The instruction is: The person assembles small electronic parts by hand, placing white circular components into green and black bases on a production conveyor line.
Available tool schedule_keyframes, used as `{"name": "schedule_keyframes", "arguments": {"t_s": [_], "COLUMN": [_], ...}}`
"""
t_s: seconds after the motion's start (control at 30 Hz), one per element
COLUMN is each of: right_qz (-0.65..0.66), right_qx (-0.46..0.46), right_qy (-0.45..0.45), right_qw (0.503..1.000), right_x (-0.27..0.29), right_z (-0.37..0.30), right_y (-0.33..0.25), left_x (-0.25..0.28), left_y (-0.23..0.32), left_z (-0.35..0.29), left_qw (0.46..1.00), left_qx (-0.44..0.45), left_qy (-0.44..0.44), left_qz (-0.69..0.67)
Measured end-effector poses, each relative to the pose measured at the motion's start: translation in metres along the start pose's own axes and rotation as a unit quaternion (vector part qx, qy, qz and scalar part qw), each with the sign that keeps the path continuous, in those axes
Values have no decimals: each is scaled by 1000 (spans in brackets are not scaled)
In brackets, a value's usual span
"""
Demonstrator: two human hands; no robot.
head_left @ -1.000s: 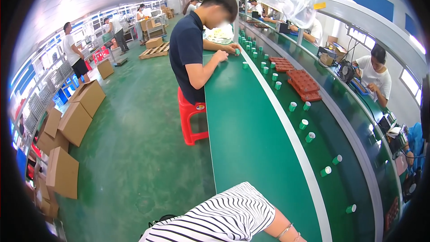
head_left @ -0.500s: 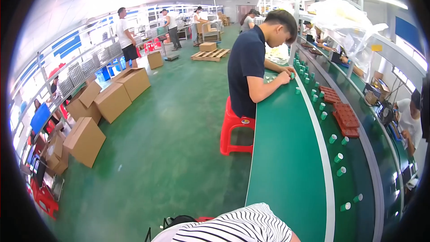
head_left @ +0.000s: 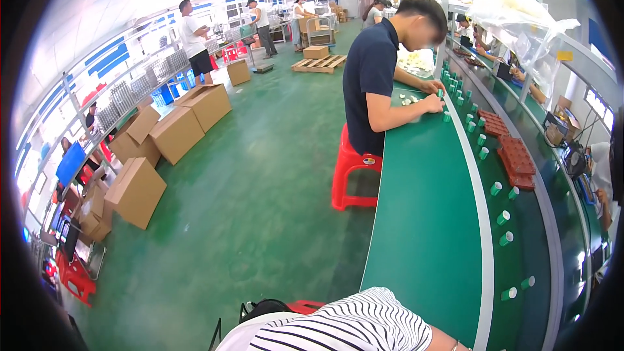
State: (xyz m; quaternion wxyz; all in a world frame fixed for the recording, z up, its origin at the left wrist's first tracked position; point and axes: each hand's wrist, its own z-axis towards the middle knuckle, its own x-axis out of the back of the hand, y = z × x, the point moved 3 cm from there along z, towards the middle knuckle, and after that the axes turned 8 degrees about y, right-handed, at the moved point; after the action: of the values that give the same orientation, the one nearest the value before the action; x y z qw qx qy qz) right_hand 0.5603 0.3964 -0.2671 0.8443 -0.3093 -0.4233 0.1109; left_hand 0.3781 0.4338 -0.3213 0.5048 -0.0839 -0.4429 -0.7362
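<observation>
Neither of my hands shows; both lie outside the picture. A black-and-white striped sleeve of mine rises from the lower edge, with a bit of bare forearm and a thin bracelet at its right end. That arm reaches across the near end of the green worktable. Several small green cylinders with pale tops, such as this cylinder, stand spaced out on the dark green belt beyond the pale strip. What my hands hold or touch is hidden.
Further along the table, a co-worker in a dark shirt sits on a red stool, hands at a green cylinder beside small pale pieces. Red-brown trays lie on the belt. Cardboard boxes stand on the floor, left.
The whole view has shifted, so the scene sits further right and mostly a little higher. More of my forearm, with its bracelet, shows at the lower edge.
</observation>
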Motion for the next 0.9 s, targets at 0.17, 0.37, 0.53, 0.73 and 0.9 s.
{"name": "schedule_keyframes", "arguments": {"t_s": [0.17, 0.37, 0.53, 0.73, 0.9], "right_qz": [7, 15, 18, 29, 30], "right_qx": [-17, -33, -47, -55, -74], "right_qy": [-1, 2, 11, 11, 26], "right_qw": [1000, 999, 999, 998, 996], "right_x": [7, 14, 23, 28, 34], "right_z": [-8, -18, -27, -34, -46], "right_y": [8, 16, 21, 32, 37], "left_x": [-9, -13, -18, -11, -12], "left_y": [0, 3, 6, 7, 12], "left_z": [0, 1, -1, 2, 0], "left_qw": [999, 1000, 999, 997, 995], "left_qx": [-10, 4, 8, 73, 78], "left_qy": [38, 25, 35, 29, 61], "left_qz": [-1, 6, 27, 20, 13]}}
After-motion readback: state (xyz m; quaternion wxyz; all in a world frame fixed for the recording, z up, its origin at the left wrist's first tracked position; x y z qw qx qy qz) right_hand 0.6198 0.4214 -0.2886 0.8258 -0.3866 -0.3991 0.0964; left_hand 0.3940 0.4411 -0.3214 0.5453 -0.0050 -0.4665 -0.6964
